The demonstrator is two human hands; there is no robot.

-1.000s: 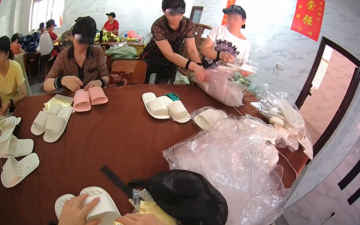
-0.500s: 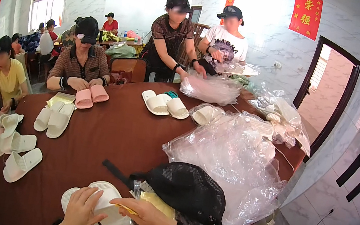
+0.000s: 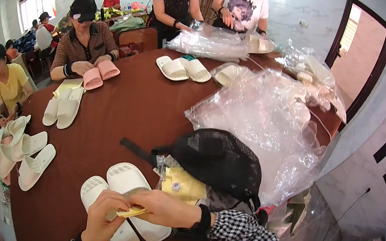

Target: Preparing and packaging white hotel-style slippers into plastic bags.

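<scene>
In front of me a pair of white slippers lies side by side, the left slipper (image 3: 94,190) and the right slipper (image 3: 128,175), toes away from me. Above them my right hand (image 3: 163,208) pinches a small yellow paper slip (image 3: 132,212). My left hand (image 3: 105,215) is closed, its thumb and fingertips pressed together at the slip's left edge. Both hands hide the middle of the slippers. Close beyond my right hand, a clear bag with yellow sheets (image 3: 183,184) sits partly under a black mesh cap (image 3: 219,160).
Clear plastic bags (image 3: 263,127) cover the right of the brown table (image 3: 117,113). More white slippers (image 3: 36,166) lie at the left edge, others (image 3: 183,69) at the far side. A co-worker across the table handles pink slippers (image 3: 101,74); two others stand behind plastic bags (image 3: 208,41).
My left hand, spread over the slippers before, has closed at the yellow slip in my right hand. The view has tipped down, bringing more of the slippers into sight.
</scene>
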